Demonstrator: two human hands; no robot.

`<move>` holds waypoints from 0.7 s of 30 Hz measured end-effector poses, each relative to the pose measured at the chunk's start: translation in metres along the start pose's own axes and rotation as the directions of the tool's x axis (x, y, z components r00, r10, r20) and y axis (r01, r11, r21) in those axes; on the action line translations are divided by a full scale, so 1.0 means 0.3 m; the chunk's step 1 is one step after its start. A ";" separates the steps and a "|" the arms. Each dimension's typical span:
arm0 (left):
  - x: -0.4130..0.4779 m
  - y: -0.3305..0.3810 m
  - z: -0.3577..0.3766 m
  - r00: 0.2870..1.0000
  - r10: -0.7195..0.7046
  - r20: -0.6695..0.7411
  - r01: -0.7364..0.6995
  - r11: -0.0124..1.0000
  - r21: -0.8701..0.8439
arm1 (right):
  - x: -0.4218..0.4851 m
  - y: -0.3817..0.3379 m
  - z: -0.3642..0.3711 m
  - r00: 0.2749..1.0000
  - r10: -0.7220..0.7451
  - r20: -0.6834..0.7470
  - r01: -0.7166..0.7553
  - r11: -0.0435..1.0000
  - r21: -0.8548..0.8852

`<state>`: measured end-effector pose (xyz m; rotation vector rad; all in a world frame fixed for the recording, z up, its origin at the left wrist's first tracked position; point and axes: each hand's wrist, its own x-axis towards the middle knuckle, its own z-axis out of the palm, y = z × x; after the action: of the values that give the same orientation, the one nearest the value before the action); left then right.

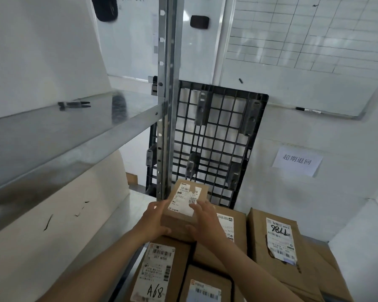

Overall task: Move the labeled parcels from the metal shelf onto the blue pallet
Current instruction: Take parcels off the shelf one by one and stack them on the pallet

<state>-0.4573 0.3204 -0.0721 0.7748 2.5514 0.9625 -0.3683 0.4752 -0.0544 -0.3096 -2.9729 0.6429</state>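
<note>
A small brown cardboard parcel point(179, 221) with a torn white label sits on top of a pile of bigger parcels. My left hand point(154, 219) grips its left side, thumb on the near face. My right hand point(205, 216) lies over its right side, fingers on the label. Below it are a parcel marked A68 point(159, 273), a parcel under my right hand point(234, 227), and a parcel marked 786 point(277, 238) further right. The metal shelf point(70, 129) at the left holds only a black marker point(74, 104). The blue pallet is hidden.
The shelf's steel upright point(168, 94) stands just behind the small parcel. A black plastic pallet point(212, 138) leans on the white wall behind it. A whiteboard point(303, 51) with a pen on its ledge hangs at the right. A paper sign point(297, 161) is stuck on the wall.
</note>
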 end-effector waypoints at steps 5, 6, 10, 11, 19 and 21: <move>-0.219 0.029 0.016 0.978 -0.153 -0.144 0.164 0.984 0.067 | -0.089 -0.044 -0.028 0.990 -0.140 0.029 0.141 0.990 -0.029; -0.276 0.039 0.020 0.965 -0.194 -0.174 0.206 0.977 0.056 | -0.114 -0.051 -0.021 0.983 -0.176 0.042 0.178 0.983 -0.038; -0.515 0.075 0.037 0.903 -0.339 -0.263 0.344 0.938 -0.028 | -0.230 -0.107 -0.010 0.921 -0.385 0.060 0.384 0.923 0.031; -0.574 0.082 0.039 0.887 -0.369 -0.278 0.372 0.927 -0.045 | -0.265 -0.135 -0.016 0.906 -0.413 0.090 0.413 0.910 0.019; -1.078 0.080 0.009 0.728 -0.520 -0.447 0.537 0.838 -0.100 | -0.532 -0.440 0.049 0.763 -0.618 0.190 0.601 0.786 0.145; -1.223 0.075 -0.001 0.677 -0.557 -0.482 0.578 0.807 -0.121 | -0.614 -0.544 0.072 0.694 -0.684 0.227 0.676 0.727 0.124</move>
<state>-0.1526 0.1203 -0.0233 -0.3471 2.9461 0.9693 -0.2205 0.2817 -0.0131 0.9268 -2.9474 0.6505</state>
